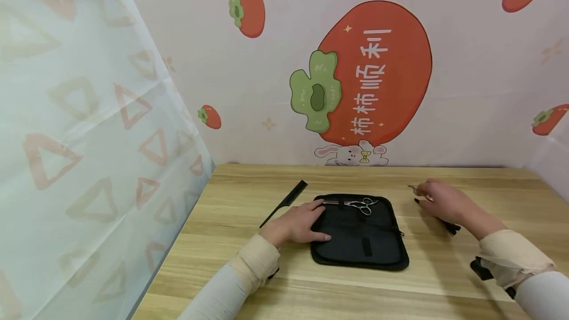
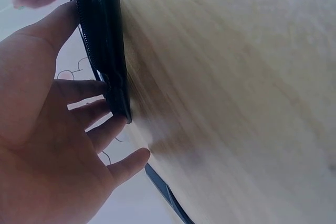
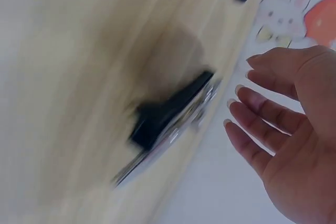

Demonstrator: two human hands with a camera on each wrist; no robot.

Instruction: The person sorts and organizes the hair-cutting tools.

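Observation:
A black zip case [image 1: 382, 248] lies spread flat on the table, with silver scissors [image 1: 364, 206] held under a strap in its upper half. My left hand [image 1: 302, 221] rests on the case's left edge, fingers extended; the left wrist view shows the fingertips right at the zipped rim [image 2: 86, 24]. Over to the right, my right hand [image 1: 446, 204] hovers above a second pair of scissors [image 3: 170, 137] and a black clip-like piece [image 3: 149, 127], both blurred. Its fingers are loosely bent and hold nothing.
Beyond my left hand a black tail comb [image 1: 291, 196] lies at a slant on the wooden table [image 1: 213, 246]. A printed cloth backdrop [image 1: 266, 78] rises behind the table's far edge, and another cloth [image 1: 98, 137] hangs along the left side.

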